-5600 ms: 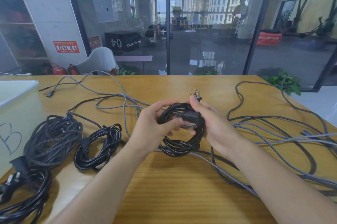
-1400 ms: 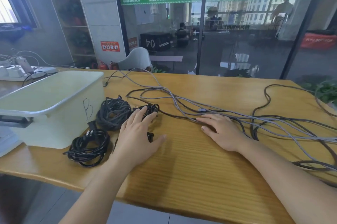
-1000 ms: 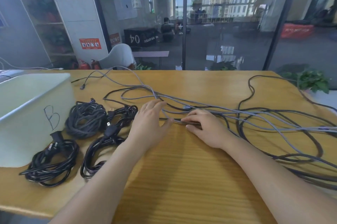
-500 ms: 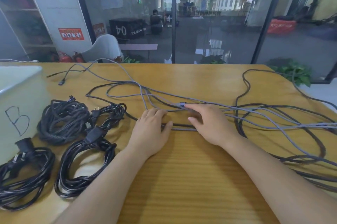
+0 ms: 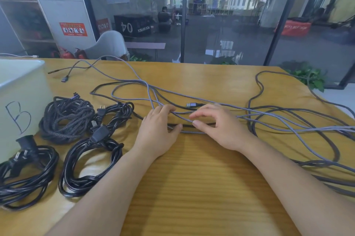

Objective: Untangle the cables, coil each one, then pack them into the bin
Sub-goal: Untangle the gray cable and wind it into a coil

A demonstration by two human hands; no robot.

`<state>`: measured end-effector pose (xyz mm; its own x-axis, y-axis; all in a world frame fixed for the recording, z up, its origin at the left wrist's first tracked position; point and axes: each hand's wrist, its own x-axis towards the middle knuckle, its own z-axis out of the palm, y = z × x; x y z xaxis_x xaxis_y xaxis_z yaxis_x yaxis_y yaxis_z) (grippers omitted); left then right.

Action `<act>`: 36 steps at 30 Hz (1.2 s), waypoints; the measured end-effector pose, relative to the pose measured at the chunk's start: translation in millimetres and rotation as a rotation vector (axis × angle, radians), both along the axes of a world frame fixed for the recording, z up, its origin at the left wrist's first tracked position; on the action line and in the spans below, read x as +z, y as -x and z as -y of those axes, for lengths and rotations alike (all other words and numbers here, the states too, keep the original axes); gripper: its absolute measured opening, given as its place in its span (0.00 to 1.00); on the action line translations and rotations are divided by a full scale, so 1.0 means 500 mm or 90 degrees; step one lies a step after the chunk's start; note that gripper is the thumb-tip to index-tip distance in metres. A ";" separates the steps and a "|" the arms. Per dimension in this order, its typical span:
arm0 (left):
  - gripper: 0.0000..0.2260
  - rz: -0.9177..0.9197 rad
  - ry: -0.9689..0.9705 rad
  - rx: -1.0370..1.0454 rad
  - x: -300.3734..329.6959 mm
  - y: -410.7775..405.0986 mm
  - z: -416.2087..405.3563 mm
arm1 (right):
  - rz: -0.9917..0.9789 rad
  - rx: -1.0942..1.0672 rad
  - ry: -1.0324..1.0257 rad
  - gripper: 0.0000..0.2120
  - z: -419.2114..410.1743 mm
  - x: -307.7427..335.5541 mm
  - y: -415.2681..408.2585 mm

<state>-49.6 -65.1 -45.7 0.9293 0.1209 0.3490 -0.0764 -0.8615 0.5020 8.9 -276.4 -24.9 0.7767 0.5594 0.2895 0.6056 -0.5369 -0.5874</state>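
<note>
Grey braided cables (image 5: 269,118) sprawl loose across the wooden bench (image 5: 192,187), running from about ten o'clock to three o'clock, crossed with thinner black cables (image 5: 253,126). Both hands sit at the tangle's centre: the left hand (image 5: 156,134) lies on the strands with fingers relaxed and gripping nothing, and the right hand (image 5: 219,128) hovers with fingers loosely curled, its thumb near a grey strand; whether that grip has closed on the strand I cannot tell. A plug end (image 5: 191,104) lies just beyond the fingertips at twelve o'clock. At nine o'clock four coiled bundles (image 5: 67,116) wait beside the white bin (image 5: 17,89). These cables look light and floppy, likely to snag at crossings, so taking hold at the plug end and feeding length through seems wisest.
</note>
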 end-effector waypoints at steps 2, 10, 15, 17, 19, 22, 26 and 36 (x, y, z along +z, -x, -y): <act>0.24 0.005 0.007 0.001 0.001 0.002 -0.001 | 0.037 -0.022 0.051 0.17 0.005 0.002 -0.004; 0.35 0.036 0.024 -0.021 -0.004 0.001 -0.003 | 0.005 -0.060 -0.017 0.03 0.019 0.016 -0.016; 0.40 0.003 0.003 -0.055 0.003 0.005 0.005 | 0.000 -0.222 -0.098 0.08 0.047 0.026 -0.033; 0.31 -0.002 -0.005 -0.061 0.003 0.007 0.004 | 0.027 -0.268 -0.064 0.07 0.052 0.029 -0.033; 0.22 -0.005 -0.003 -0.065 0.003 0.009 0.004 | 0.012 -0.238 -0.082 0.06 0.054 0.035 -0.031; 0.13 0.023 -0.020 -0.046 0.009 0.014 0.010 | -0.082 -0.097 -0.036 0.10 0.059 0.050 -0.019; 0.13 0.066 0.003 0.029 0.017 0.016 0.005 | -0.106 -0.031 0.100 0.08 0.057 0.043 -0.016; 0.06 0.080 0.019 -0.056 0.007 0.011 0.021 | 0.031 0.002 0.082 0.07 0.020 0.027 0.011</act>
